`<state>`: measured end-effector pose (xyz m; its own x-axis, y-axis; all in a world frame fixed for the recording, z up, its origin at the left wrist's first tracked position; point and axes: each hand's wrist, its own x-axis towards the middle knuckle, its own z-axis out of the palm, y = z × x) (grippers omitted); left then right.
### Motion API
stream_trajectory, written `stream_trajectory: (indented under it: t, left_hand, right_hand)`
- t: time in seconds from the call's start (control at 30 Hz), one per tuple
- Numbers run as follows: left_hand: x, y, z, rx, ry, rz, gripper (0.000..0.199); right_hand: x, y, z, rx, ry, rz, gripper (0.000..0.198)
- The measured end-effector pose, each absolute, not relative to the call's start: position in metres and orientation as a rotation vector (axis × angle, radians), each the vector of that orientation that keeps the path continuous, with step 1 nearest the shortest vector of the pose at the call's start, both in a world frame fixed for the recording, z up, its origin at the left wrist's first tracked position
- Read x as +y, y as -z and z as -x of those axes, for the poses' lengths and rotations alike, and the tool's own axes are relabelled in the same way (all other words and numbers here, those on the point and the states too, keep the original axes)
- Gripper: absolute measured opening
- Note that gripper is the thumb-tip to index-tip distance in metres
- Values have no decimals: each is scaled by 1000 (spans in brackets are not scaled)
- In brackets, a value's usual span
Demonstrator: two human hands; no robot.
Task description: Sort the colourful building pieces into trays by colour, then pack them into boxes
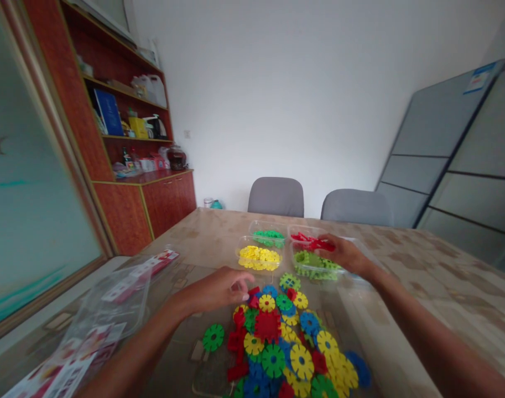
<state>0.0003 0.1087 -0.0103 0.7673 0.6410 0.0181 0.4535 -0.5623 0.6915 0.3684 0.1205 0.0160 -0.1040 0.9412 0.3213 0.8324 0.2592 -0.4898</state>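
A mixed pile of notched plastic discs in red, yellow, green and blue (272, 359) lies on the table in front of me. My left hand (225, 288) hovers at the pile's far left edge, thumb and forefinger apart, with nothing seen between them. Past the pile, my right hand (342, 254) is over the clear tub of red pieces (302, 237), its fingers closed on a red plastic piece (324, 245). Below that hand sits a tub of light green pieces (314, 266). Yellow discs (258, 257) and darker green discs (269, 237) fill two neighbouring tubs.
Clear plastic lids or trays (115, 298) and printed packaging (86, 354) lie at the table's left. One green disc (213, 337) rests apart from the pile. Two grey chairs (276, 196) stand beyond the table's far edge, with a wooden shelf cabinet (165, 193) at the left.
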Motion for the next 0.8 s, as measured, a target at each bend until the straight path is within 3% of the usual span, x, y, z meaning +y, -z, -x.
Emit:
stream_trajectory:
  t: [0.27, 0.47, 0.63, 0.8]
  left_hand:
    - [109, 11, 4, 876, -322, -2271, 37]
    - [110, 5, 3, 903, -307, -2315, 37]
    - [93, -5, -17, 816, -308, -2305, 28]
    - [63, -15, -39, 785, -267, -2439, 32]
  right_hand:
    - [184, -24, -380, -1719, -78, 1855, 37]
    - [144, -16, -371, -1764, -136, 1738, 24]
    - [61, -7, -348, -1977, -356, 1530, 27]
    - [-13, -1, -339, -2278, -883, 1396, 32]
